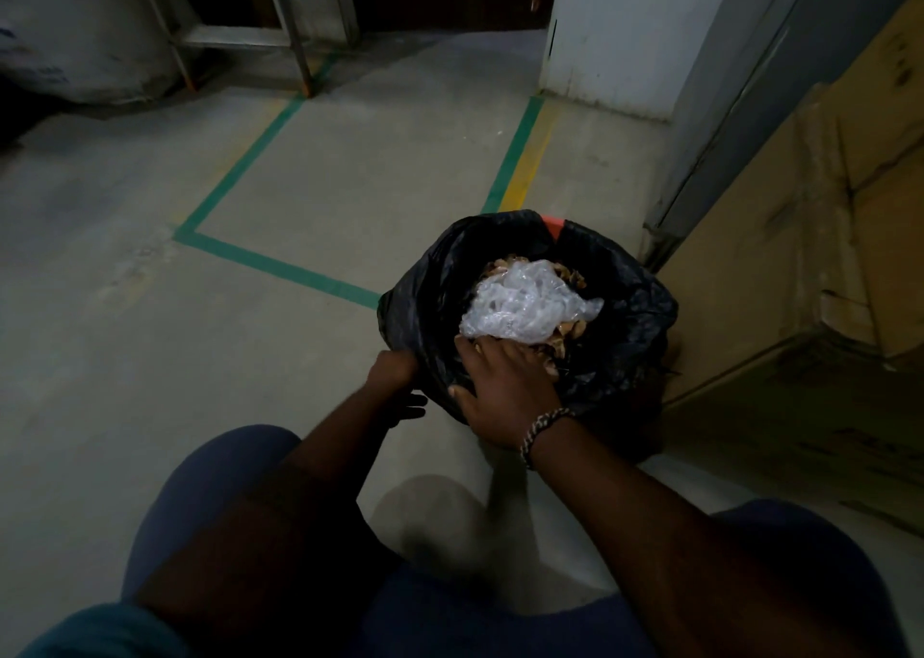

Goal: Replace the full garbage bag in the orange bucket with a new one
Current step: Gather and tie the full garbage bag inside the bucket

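One black bag [625, 317] in one orange bucket [552, 224]; left hand [395, 372] grip pinching bag; right hand [505, 392] spread flat.

Dim interior with a grey concrete floor [150, 357] marked by green tape lines [280, 262] — one edged in yellow. Metal frame legs [295, 22] stand at rear left, a white pillar [620, 32] at rear right, cardboard sheets [825, 237] along the right.
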The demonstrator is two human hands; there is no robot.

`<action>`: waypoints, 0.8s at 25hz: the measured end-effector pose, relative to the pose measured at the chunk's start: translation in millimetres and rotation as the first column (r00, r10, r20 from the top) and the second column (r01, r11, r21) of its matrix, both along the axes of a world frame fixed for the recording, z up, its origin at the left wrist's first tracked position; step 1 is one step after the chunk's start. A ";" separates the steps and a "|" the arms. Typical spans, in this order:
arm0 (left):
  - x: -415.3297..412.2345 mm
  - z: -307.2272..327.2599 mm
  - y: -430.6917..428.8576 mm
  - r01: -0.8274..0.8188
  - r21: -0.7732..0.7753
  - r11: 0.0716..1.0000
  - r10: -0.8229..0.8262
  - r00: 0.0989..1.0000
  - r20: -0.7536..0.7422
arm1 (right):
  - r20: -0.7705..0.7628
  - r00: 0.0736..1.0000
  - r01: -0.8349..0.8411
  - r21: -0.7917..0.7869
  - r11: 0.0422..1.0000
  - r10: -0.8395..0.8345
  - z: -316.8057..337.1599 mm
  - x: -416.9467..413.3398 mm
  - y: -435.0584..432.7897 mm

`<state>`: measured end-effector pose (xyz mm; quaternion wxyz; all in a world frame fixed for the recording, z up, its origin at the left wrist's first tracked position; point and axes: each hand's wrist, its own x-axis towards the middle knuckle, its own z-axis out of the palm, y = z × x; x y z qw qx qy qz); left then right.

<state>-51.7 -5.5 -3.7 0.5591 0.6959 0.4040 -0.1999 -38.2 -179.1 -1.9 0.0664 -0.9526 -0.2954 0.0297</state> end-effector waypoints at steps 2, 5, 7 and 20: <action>-3.4 -2.2 -3.9 -0.028 -0.012 1.000 0.029 0.993 0.115 | -0.011 1.000 -0.021 -0.003 1.000 0.021 -0.6 0.4 2.5; 1.7 -15.1 -2.1 -0.084 -0.098 0.992 0.105 0.965 0.240 | -0.022 0.999 -0.048 -0.005 0.999 0.048 -0.2 0.5 3.1; 1.7 -10.5 0.7 -0.335 -0.154 0.930 0.354 0.927 0.121 | -0.016 0.998 -0.068 0.006 0.998 0.068 0.0 -1.1 2.3; 8.6 60.7 -23.3 -0.127 -0.366 0.922 0.294 0.844 0.449 | 0.124 0.992 -0.023 0.251 0.968 -0.009 17.4 -11.8 7.7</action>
